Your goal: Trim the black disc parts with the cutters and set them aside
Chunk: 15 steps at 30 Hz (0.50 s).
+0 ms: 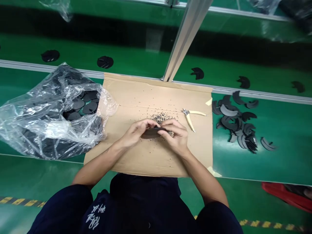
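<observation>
Black part point(151, 133) is held over the cardboard sheet point(146, 162), pinched toward its left end by the left hand point(135, 131) and toward its right by the right hand point(177, 136). Both hands are nearly closed, clamped on it; pale-handled cutters point(189, 122) are laid near the right.

Both hands point(176, 135) hold a thin black piece point(151, 133) above cardboard point(129, 94) (pale-handled pliers point(187, 113) lie nearby).

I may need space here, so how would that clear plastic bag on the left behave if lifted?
The plastic bag would likely sag, looking thin and crumpled. It may feel weighty, with many dark pieces inside. Some might slide out, since several look uncovered.
</observation>
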{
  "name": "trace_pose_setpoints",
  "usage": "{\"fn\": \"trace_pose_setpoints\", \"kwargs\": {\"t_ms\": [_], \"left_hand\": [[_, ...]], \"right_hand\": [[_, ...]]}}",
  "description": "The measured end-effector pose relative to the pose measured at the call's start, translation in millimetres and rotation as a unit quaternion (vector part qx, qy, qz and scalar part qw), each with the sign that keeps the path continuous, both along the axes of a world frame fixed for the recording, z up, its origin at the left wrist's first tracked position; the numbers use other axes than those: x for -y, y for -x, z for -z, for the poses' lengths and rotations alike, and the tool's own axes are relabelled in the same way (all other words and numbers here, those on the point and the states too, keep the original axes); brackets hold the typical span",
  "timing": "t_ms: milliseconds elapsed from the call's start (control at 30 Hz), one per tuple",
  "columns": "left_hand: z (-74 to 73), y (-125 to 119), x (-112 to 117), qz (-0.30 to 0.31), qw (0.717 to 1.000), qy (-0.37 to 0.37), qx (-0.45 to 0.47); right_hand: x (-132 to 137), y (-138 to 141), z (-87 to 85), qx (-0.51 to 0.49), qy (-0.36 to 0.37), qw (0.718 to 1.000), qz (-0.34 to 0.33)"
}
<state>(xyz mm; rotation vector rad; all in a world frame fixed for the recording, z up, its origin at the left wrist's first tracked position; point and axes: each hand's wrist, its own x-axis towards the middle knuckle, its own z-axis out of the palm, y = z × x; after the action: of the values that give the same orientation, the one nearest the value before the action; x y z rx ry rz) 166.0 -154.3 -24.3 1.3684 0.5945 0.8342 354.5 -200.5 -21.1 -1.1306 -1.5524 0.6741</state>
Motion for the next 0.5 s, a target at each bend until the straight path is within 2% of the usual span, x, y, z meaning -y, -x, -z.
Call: {"fn": "trace_pose_setpoints", "kwargs": {"t_ms": [67,133,167,267,300,367,433,500], "left_hand": [[3.6,0.9,1.6,-0.002,1.000,-0.016,-0.024],[6.3,2.9,2.8,-0.030,0.996,-0.045,-0.070],[7.1,4.1,2.8,-0.048,0.993,-0.057,-0.089],[7.5,6.5,-0.2,-0.081,0.988,-0.087,-0.102],[7.1,6.7,-1.7,-0.086,0.986,-0.098,-0.100],[6.3,6.5,-4.5,-0.091,0.984,-0.121,-0.093],[6.0,5.8,-5.8,-0.094,0.982,-0.138,-0.086],[6.4,5.4,-5.6,-0.103,0.981,-0.141,-0.082]], "right_hand": [[0.3,-9.2,-1.8,0.052,0.021,0.998,-0.015],[0.3,-31.5,-3.1,0.145,0.041,0.988,-0.033],[0.4,-47.0,-3.0,0.203,0.050,0.978,-0.019],[-0.2,-99.2,1.3,0.364,0.099,0.919,0.117],[-0.9,-114.5,3.7,0.401,0.119,0.897,0.146],[-3.2,-135.8,8.1,0.444,0.151,0.869,0.158],[-6.0,-141.9,9.5,0.446,0.152,0.867,0.161],[-8.3,-134.0,6.9,0.401,0.133,0.893,0.157]]}}
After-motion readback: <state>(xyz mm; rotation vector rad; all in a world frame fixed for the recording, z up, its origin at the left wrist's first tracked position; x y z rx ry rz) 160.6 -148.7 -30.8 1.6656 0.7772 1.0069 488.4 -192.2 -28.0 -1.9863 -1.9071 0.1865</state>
